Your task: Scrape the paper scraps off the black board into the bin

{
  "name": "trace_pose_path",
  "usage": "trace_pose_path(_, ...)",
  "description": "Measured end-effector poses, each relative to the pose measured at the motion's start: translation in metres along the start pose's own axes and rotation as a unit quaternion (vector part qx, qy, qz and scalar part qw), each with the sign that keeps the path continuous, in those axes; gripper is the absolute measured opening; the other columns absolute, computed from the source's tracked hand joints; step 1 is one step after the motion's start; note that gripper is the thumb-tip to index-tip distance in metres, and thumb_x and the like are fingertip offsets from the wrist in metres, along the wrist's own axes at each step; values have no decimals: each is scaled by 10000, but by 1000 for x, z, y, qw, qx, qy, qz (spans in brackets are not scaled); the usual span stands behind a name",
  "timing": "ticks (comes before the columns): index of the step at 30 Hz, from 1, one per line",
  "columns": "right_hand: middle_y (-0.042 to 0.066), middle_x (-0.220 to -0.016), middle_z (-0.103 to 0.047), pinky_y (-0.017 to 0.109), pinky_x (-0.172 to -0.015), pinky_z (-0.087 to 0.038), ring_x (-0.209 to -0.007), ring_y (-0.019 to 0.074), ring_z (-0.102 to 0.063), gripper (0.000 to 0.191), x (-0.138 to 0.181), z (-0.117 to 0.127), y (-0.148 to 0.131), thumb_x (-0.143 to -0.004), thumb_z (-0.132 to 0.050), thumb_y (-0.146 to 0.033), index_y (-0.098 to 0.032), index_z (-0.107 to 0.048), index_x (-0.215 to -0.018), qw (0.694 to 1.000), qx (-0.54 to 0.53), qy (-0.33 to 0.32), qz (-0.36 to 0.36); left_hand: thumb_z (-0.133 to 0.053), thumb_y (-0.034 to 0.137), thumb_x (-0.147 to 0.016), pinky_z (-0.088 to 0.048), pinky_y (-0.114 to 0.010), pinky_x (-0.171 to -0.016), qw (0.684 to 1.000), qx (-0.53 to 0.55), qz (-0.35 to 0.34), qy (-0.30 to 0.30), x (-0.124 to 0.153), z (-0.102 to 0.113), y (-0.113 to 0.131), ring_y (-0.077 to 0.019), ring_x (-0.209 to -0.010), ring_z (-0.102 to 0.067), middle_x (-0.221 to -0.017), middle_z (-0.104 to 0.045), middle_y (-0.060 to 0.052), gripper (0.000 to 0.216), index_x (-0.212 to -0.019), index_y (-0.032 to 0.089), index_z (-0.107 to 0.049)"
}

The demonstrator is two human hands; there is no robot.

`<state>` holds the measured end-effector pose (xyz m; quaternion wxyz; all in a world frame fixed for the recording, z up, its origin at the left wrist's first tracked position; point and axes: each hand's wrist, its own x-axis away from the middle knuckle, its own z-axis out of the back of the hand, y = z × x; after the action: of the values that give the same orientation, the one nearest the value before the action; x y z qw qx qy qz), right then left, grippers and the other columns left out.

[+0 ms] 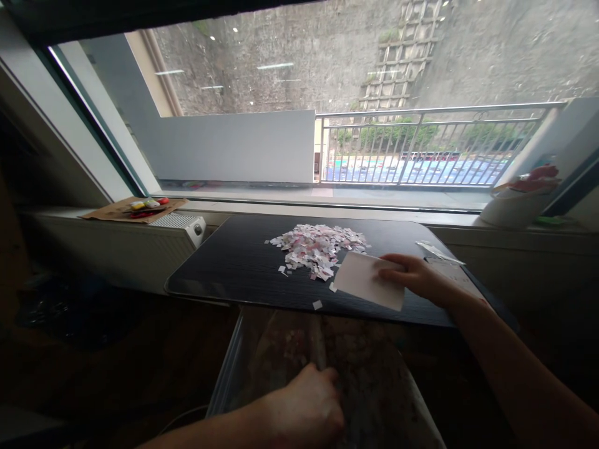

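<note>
My right hand [414, 274] is closed on a white sheet of stiff paper [360, 280], thumb and fingers pinching its right part. The sheet is tilted over the black tabletop [224, 262], its left edge close to a heap of small cut paper pieces [318, 246]. A few loose pieces lie apart from the heap, one paper square [317, 305] near the table's front edge. Below that edge, my left hand [309, 399] is curled into a fist above a dark, stained surface [369, 362]. Whatever its fingers hold, if anything, is hidden in shadow.
White strips [437, 251] and printed sheets [453, 271] lie at the table's right side. A radiator [140, 243] at left bears cardboard [107, 209] with small colored items. A white container [515, 202] stands on the right sill, before a large window. A clear plastic edge [227, 362] shows below the table.
</note>
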<state>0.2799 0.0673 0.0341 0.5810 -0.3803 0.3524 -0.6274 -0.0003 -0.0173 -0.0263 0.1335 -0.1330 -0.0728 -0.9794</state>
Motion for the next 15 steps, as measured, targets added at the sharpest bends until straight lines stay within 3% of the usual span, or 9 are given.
trace_pose_path(4,69,-899,-797,311,-708,-588,-825,245,-725,386,-6,-5,1,-671,-756,-344,-160,-768,-1011,999,-10,29,-27,-696,171,-826,-216,-323,-504,1000,-14,0,-2,-2,-1,0,-206,-774,-543,-674,-611,-61,215,-631,148,-610)
trace_pose_path(10,71,-928,-801,344,-741,-597,-851,267,-738,423,-7,-8,3,-610,-801,-357,-167,-773,-986,997,-42,-54,-39,-703,186,-819,-242,-338,-523,1000,-6,-2,7,2,0,0,-217,-791,-531,-678,-598,-65,202,-636,152,-627)
trace_pose_path(15,77,-961,-799,355,-781,-587,-885,271,-732,455,-10,-11,4,-598,-808,-394,-172,-766,-993,996,-55,-60,-40,-689,170,-827,-245,-338,-523,1000,-8,8,-1,1,1,1,-209,-777,-524,-682,-606,-60,212,-628,150,-618)
